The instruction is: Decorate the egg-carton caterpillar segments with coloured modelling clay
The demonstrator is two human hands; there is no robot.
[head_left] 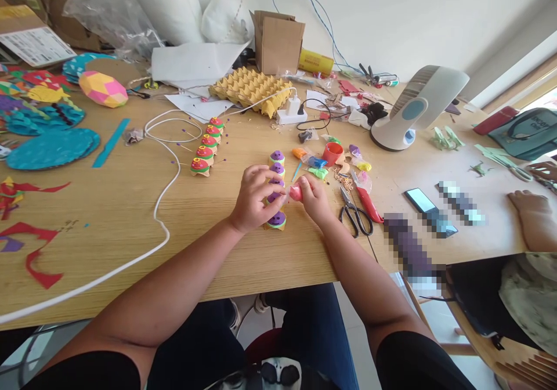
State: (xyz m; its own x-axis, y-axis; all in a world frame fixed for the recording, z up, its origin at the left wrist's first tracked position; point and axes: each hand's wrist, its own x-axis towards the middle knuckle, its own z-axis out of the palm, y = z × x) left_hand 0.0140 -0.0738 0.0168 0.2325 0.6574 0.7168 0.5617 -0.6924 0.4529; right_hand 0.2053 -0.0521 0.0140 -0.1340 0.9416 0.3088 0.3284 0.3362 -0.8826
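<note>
My right hand (316, 199) pinches a small pink-red lump (296, 192), perhaps clay in clear wrap. Just to its left is my left hand (259, 197), its fingers bent toward the lump; whether its fingertips hold a bit of the wrap is too small to tell. Beneath and between the hands runs a row of purple clay-topped cups (276, 220) with small faces, partly hidden by my left fingers. Farther left stands a row of red and green decorated cups (201, 166) with pins sticking out at the sides.
Black scissors (355, 216) and a red-handled knife (369, 204) lie right of my hands. Behind are a red cup (332, 154), clay packets, a yellow egg tray (250, 88) and a white fan (413, 108). A white cable (162, 221) crosses the left side. Another person's arm rests far right.
</note>
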